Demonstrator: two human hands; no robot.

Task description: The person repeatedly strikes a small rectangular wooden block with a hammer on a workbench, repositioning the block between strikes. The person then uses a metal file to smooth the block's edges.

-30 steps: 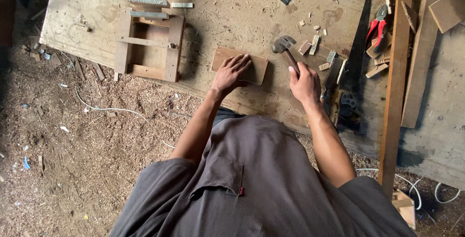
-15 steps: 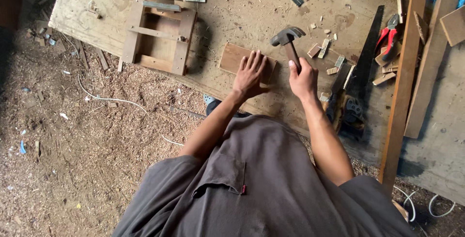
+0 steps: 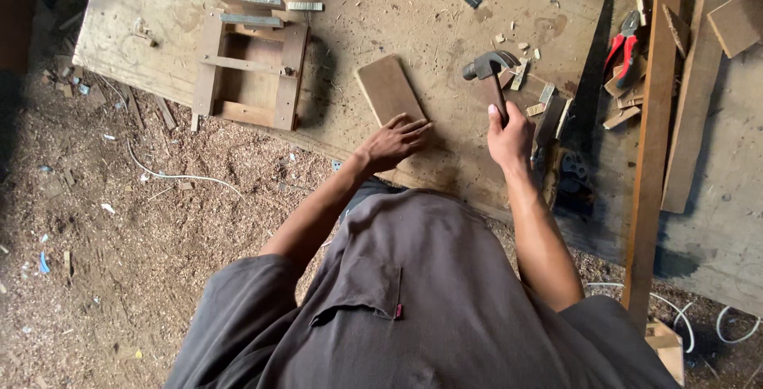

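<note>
Hammer point(image 3: 491, 75), steel-headed, gripped in right hand point(image 3: 509, 136); left hand point(image 3: 391, 143) touches flat board point(image 3: 389, 89).

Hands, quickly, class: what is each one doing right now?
Left hand: open, fingers spread, resting on the near end of the small wooden board.
Right hand: closed around the hammer handle.

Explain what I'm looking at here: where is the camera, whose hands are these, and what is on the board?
The camera sits on a person's head and looks down, so you see their own shirt and arms. The left hand presses the near end of a small flat board. The right hand grips a hammer, head pointing away. Both lie over a big plywood sheet on a sawdust floor. Also there: a small wooden frame, a handsaw, red pliers, wood scraps and long planks.
</note>
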